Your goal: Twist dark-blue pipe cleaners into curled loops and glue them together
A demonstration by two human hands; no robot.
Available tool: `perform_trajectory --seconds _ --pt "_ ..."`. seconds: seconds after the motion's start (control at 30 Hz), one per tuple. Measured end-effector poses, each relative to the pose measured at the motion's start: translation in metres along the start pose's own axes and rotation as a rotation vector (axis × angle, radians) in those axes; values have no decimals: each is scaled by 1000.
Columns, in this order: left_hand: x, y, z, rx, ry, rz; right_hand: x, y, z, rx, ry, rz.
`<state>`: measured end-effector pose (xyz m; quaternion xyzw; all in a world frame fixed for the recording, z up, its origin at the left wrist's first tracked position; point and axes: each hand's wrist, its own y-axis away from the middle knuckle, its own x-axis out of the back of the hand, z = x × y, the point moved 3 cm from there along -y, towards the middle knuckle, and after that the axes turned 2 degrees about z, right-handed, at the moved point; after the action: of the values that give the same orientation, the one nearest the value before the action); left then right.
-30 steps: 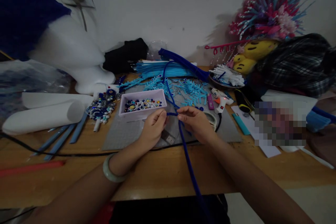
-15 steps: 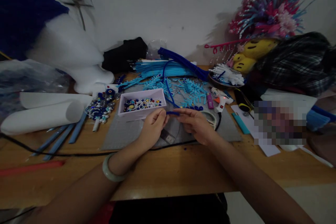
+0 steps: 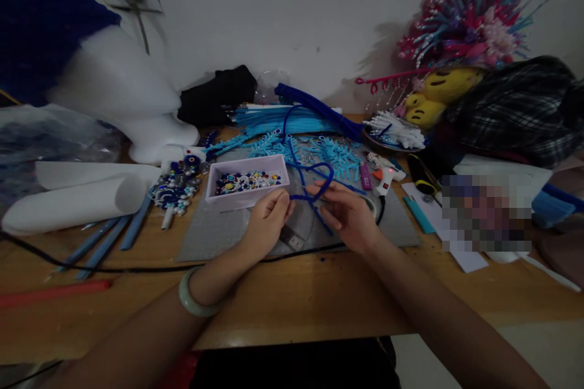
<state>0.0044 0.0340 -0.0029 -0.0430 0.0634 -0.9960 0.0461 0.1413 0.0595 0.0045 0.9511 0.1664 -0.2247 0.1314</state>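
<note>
Between my hands is a dark blue pipe cleaner, bent into a loop, with one strand crossing down toward the mat. My left hand is closed in a pinch on its twisted end. My right hand has its fingers apart beside the loop, its fingertips close to the strands; whether they touch is unclear. Just behind my left hand stands a white box of mixed beads. Light blue branched pipe-cleaner pieces lie beyond the loop. A roll of tape is partly hidden behind my right hand.
A grey cutting mat covers mid-table, and a black cable runs across the front. To the right are a white glue gun and yellow-black pliers. A white foam head and a paper roll stand left.
The blue pipe cleaner's strands have sprung up into an open loop at my right hand. My right fingers have spread from their pinch, while my left hand keeps its place.
</note>
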Motion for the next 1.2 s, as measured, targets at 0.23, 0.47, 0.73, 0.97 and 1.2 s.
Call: perform_trajectory --seconds 0.23,0.47,0.73,0.97,1.2 --pt "2 -1 -1 -21 8 13 -2 2 -2 230 168 -43" --pt "2 -3 -5 -14 32 34 0 -1 1 57 298 -46" --pt "2 -3 -2 13 27 21 2 -6 3 -51 540 12" --pt "1 -3 1 31 31 18 3 -6 2 -40 537 38" --pt "1 -5 -4 29 32 -13 1 -6 4 45 350 35"
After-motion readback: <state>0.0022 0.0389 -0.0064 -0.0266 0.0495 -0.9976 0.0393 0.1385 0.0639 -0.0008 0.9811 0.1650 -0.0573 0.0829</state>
